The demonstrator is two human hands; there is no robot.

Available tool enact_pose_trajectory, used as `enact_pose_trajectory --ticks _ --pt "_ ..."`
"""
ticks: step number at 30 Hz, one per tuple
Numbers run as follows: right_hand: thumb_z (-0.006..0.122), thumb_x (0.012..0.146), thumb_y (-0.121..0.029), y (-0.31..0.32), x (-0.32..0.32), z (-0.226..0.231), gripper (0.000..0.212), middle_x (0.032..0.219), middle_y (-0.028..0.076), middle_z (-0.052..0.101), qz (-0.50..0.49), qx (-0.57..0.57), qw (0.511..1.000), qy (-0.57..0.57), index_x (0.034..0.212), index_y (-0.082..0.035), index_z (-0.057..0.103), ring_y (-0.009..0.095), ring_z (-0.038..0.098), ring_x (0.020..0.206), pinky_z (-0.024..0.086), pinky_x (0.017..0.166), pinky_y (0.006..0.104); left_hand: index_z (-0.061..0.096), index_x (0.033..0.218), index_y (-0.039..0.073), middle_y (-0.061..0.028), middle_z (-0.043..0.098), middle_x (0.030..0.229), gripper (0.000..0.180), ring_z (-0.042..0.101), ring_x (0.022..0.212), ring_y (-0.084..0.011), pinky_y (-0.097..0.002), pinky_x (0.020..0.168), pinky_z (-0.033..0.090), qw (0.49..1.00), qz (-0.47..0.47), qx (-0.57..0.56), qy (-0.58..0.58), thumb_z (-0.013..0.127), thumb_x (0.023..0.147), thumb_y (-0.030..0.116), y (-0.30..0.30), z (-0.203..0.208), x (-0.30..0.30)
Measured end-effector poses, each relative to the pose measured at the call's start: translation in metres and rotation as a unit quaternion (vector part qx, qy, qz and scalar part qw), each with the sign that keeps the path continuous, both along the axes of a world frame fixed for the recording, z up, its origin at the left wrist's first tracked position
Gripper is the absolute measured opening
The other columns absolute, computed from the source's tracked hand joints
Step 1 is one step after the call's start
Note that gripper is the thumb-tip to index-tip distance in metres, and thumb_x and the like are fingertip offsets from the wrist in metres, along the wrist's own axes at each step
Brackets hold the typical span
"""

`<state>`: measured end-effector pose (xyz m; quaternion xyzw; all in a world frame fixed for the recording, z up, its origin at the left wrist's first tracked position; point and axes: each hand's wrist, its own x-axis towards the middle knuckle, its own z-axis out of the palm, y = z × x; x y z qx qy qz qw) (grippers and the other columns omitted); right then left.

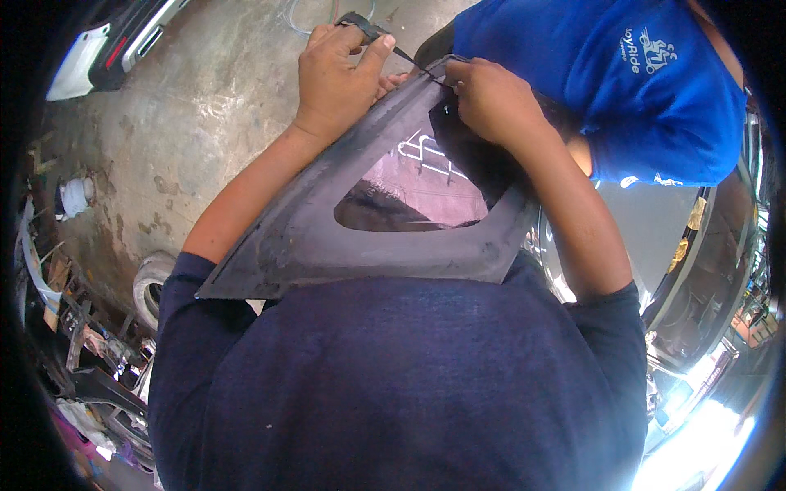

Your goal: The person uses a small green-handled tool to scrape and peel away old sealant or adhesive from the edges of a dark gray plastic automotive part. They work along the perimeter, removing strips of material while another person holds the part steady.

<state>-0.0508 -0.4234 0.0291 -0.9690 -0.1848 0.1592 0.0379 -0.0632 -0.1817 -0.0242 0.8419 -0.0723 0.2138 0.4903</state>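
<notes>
A triangular car window panel (385,250) with a dull dark-grey border and tinted, reflective glass (422,184) leans against my torso, its pointed end away from me. Beyond its upper left edge, my left hand (332,82) is closed, thumb and fingers gripping a bunched black strip (359,26). From there the narrow strip stretches taut to the panel's tip. My right hand (491,98) is closed there, its fingertips pinching the strip's other part at the border. Whether those fingers also grip the panel is hidden.
A person in a blue shirt (532,74) is close by at the upper right. The concrete floor (188,123) lies to the left, with a tyre (151,286) and car parts along that side. A white bumper-like part (106,61) is at the upper left. A dark car surface (696,278) is at right.
</notes>
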Motion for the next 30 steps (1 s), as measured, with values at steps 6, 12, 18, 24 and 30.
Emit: enact_pose_trajectory --ticks 6,12,18,24,30 --pt "0.068 0.093 -0.01 0.009 0.004 0.006 0.049 0.133 0.02 0.079 0.001 -0.018 1.0 0.021 0.14 -0.017 0.08 0.041 0.077 0.124 0.063 0.102 0.0533 0.082 0.092 0.003 -0.0135 0.075 0.087 0.025 0.067 0.094 -0.0329 -0.0463 0.083 0.055 1.0 -0.003 0.016 -0.005 0.085 0.099 0.028 0.002 0.003 -0.001" --pt "0.068 0.093 -0.011 0.011 0.003 0.011 0.05 0.133 0.019 0.079 0.001 -0.032 0.999 0.037 0.14 -0.018 0.079 0.041 0.077 0.123 0.064 0.101 0.0536 0.082 0.093 0.003 -0.0139 0.076 0.089 0.027 0.068 0.095 -0.0332 -0.0468 0.084 0.056 1.0 0.007 0.005 -0.002 0.084 0.099 0.029 0.001 0.002 -0.004" --pt "0.069 0.093 -0.012 0.006 0.001 0.003 0.046 0.131 0.019 0.079 -0.005 -0.017 1.0 0.015 0.138 -0.017 0.08 0.041 0.077 0.122 0.064 0.1 0.054 0.081 0.091 0.002 -0.0141 0.076 0.09 0.03 0.067 0.095 -0.0334 -0.0473 0.084 0.055 1.0 0.015 -0.01 -0.007 0.084 0.1 0.031 0.003 0.0 -0.001" --pt "0.068 0.094 -0.012 0.01 0.004 0.002 0.044 0.132 0.019 0.079 -0.006 -0.023 1.0 0.015 0.136 -0.016 0.08 0.041 0.077 0.122 0.064 0.101 0.0536 0.08 0.093 0.001 -0.0146 0.074 0.089 0.033 0.068 0.092 -0.032 -0.0455 0.082 0.055 0.999 0.017 0.03 -0.013 0.083 0.102 0.032 0.004 0.0 -0.002" --pt "0.068 0.094 -0.012 0.006 -0.001 0.002 0.045 0.13 0.02 0.08 -0.023 -0.01 1.0 -0.001 0.137 -0.016 0.08 0.041 0.077 0.123 0.064 0.101 0.0536 0.079 0.091 0.002 -0.0156 0.073 0.088 0.031 0.068 0.093 -0.033 -0.047 0.082 0.056 1.0 0.021 0.005 -0.009 0.084 0.101 0.031 0.003 0.0 0.0"
